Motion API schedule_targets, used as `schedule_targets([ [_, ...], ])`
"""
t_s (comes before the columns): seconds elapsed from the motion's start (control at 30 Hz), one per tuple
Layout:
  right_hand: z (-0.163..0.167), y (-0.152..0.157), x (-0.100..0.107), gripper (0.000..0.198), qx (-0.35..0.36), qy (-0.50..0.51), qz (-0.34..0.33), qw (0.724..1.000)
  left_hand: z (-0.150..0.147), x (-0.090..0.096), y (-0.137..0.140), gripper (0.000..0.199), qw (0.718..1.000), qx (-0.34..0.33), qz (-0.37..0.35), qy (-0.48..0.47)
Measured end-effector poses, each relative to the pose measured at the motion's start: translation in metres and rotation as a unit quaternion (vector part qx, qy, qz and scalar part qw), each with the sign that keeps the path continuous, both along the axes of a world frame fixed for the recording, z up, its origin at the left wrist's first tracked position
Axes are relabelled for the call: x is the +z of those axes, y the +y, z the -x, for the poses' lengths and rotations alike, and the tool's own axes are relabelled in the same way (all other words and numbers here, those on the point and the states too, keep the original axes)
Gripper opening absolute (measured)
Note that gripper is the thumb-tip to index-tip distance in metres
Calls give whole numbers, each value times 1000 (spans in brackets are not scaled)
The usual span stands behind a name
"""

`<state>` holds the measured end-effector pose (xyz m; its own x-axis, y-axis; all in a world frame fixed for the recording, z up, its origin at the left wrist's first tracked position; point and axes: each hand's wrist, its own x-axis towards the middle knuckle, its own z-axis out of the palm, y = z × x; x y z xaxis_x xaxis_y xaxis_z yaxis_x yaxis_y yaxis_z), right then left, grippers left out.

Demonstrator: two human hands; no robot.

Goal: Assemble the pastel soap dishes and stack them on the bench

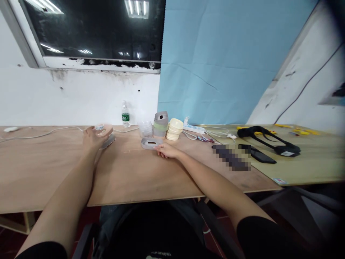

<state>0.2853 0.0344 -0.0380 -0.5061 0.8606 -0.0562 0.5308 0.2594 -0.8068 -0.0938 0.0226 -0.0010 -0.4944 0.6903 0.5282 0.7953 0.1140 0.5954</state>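
Note:
My left hand point(91, 139) is closed around a pale pinkish round piece point(107, 130), held just above the table on the left. Beneath it lies a flat grey piece point(109, 142), partly hidden by the hand. Near the middle, my right hand point(167, 150) pinches the right front edge of a shallow grey oval dish point(145, 145) with a dark slot in its bottom. Right behind this dish stand a stack of clear cups point(146, 128), a stack of grey and green dishes point(161, 124) and a stack of cream-coloured dishes point(174, 130).
A water bottle point(125, 116) stands against the wall. White cables and a power strip point(194, 128) lie behind the stacks. To the right are a phone-like black slab point(260, 155), a black strap headset point(285, 146) and yellow pieces point(304, 131). The table's front edge point(145, 201) is near me.

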Motion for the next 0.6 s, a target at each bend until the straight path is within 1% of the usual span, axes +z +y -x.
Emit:
schedule_targets([
  [0.1, 0, -2, 1, 48, 2, -3, 1, 1000, 8, -11, 7, 91, 1000, 1, 8, -25],
  [0.2, 0, -4, 3, 46, 2, -6, -6, 1000, 14, -20, 12, 88, 999, -16, -11, -37],
  [0.3, 2, -5, 3, 43, -13, 12, -30, 999, 17, -26, 16, 95, 999, -27, -20, -40],
  [0.33, 2, -4, 4, 42, -26, 28, -55, 998, 17, -28, 16, 98, 999, -32, -16, -37],
  [0.4, 1, -1, 5, 42, -71, 74, -135, 985, 19, -31, 18, 102, 999, -39, -17, -28],
  [0.43, 0, 1, 6, 42, -100, 99, -183, 973, 20, -32, 18, 102, 999, -41, -22, -24],
  [0.5, -7, 6, 9, 42, -166, 134, -273, 938, 21, -35, 18, 101, 998, -40, -34, -18],
  [0.53, -12, 9, 11, 40, -197, 140, -310, 920, 21, -36, 19, 101, 998, -37, -38, -19],
  [0.6, -24, 15, 12, 36, -248, 131, -360, 890, 20, -37, 19, 101, 999, -29, -32, -27],
])
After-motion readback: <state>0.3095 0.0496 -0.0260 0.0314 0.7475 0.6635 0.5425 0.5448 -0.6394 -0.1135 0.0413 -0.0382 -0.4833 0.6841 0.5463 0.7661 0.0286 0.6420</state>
